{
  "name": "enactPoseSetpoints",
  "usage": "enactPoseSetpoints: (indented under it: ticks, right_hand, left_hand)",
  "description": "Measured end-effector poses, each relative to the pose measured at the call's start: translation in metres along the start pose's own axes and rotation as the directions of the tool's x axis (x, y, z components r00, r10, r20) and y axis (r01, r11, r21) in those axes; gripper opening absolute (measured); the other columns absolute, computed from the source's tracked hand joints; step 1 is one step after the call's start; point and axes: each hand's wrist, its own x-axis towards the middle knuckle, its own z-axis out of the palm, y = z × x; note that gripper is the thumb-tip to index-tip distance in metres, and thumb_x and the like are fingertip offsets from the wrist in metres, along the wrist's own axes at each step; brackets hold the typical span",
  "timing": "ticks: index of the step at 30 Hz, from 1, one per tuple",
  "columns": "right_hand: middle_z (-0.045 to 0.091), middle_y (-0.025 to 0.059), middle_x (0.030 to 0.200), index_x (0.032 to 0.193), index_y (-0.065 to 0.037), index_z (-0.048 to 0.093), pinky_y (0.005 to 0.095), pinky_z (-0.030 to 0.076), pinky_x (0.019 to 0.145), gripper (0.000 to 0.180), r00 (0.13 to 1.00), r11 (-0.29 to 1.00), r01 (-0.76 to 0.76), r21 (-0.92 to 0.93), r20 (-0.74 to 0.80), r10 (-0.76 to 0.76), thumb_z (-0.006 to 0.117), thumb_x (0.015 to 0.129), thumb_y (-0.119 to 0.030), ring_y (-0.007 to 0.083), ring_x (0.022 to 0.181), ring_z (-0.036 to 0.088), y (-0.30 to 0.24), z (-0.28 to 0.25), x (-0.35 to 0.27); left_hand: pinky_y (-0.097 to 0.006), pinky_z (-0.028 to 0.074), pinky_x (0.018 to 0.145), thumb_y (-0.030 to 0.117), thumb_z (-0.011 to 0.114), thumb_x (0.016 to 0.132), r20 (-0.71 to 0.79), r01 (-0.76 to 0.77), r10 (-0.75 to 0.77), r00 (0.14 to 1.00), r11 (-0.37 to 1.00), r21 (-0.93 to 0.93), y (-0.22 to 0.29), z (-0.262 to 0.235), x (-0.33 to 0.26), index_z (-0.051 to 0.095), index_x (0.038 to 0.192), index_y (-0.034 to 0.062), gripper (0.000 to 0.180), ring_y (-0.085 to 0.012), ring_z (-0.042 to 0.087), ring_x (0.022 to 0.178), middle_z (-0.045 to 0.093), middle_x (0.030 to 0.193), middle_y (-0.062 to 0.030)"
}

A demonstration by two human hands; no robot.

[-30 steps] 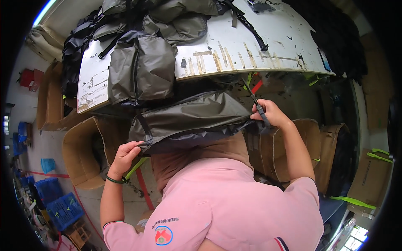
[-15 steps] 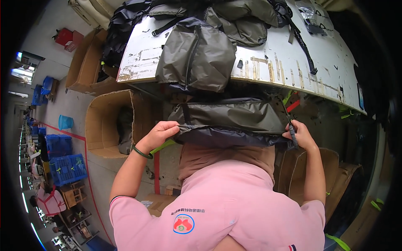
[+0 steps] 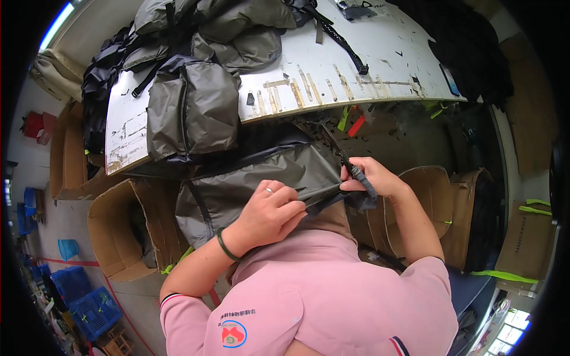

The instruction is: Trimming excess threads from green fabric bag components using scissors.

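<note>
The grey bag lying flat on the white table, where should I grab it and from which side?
Take the grey bag by its near edge, which overhangs the white table toward you. Come from the front: other bags crowd behind it, and the overhanging edge gives the easiest grip.

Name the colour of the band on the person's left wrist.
Dark green band on the left hand; head view.
</note>
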Motion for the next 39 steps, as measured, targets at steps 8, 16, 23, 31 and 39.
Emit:
enactPoseSetpoints:
  ticks: [8, 16, 23, 31, 39]
  right_hand:
    - [0.056, -0.0059, 0.076, 0.088, -0.005, 0.061, 0.0217, 0.040, 0.061, 0.021, 1.000, 0.994, 0.015, 0.107, -0.018, -0.013, 0.080, 0.080, -0.008, 0.0023, 0.070, 0.048, 0.002, 0.000, -0.018]
    - [0.061, 0.0058, 0.073, 0.085, -0.003, 0.059, 0.0335, 0.045, 0.062, 0.034, 0.949, 0.787, 0.127, -0.604, -0.155, -0.273, 0.085, 0.073, -0.021, 0.0211, 0.065, 0.055, 0.013, 0.000, -0.021]
    - [0.059, 0.0055, 0.067, 0.079, -0.010, 0.057, 0.0368, 0.037, 0.068, 0.035, 0.883, 0.371, 0.245, -0.895, 0.048, -0.467, 0.079, 0.060, -0.028, 0.0270, 0.067, 0.059, -0.015, -0.024, -0.048]
    - [0.061, 0.0056, 0.065, 0.074, -0.011, 0.057, 0.0373, 0.038, 0.069, 0.025, 0.927, 0.346, 0.258, -0.902, 0.131, -0.351, 0.075, 0.060, -0.021, 0.0268, 0.067, 0.061, -0.024, -0.027, -0.057]
    - [0.062, 0.0056, 0.065, 0.073, -0.011, 0.057, 0.0365, 0.036, 0.069, 0.023, 0.925, 0.372, 0.267, -0.889, 0.128, -0.357, 0.075, 0.061, -0.020, 0.0261, 0.064, 0.060, -0.022, -0.020, -0.054]
  left_hand:
    - [-0.037, 0.036, 0.074, 0.018, 0.075, 0.074, 0.142, -0.005, -0.032, 0.989, 0.968, 0.251, -0.007, 0.073, 0.022, 0.063, 0.086, 0.0149, 0.017, -0.0222, 0.049, 0.083, 0.052, 0.087, -0.0025]
    - [-0.025, 0.044, 0.073, 0.009, 0.069, 0.088, 0.686, 0.750, -0.322, 0.653, 0.148, -0.644, -0.030, 0.043, 0.018, 0.061, 0.089, 0.0064, 0.009, -0.0083, 0.055, 0.078, 0.060, 0.086, 0.0029]
    - [-0.021, 0.047, 0.072, 0.011, 0.070, 0.091, 0.677, 0.713, -0.323, 0.661, -0.012, -0.701, -0.030, 0.043, 0.017, 0.063, 0.094, 0.0045, 0.010, -0.0044, 0.055, 0.077, 0.062, 0.085, 0.0029]
    - [-0.020, 0.045, 0.071, 0.009, 0.070, 0.090, 0.699, 0.727, -0.317, 0.641, -0.043, -0.686, -0.031, 0.049, 0.017, 0.064, 0.094, 0.0048, 0.008, -0.0036, 0.054, 0.076, 0.061, 0.084, 0.0040]
    - [-0.021, 0.047, 0.070, 0.010, 0.070, 0.090, 0.676, 0.696, -0.326, 0.661, -0.071, -0.714, -0.031, 0.053, 0.013, 0.064, 0.094, 0.0037, 0.009, -0.0051, 0.056, 0.075, 0.063, 0.084, 0.0023]
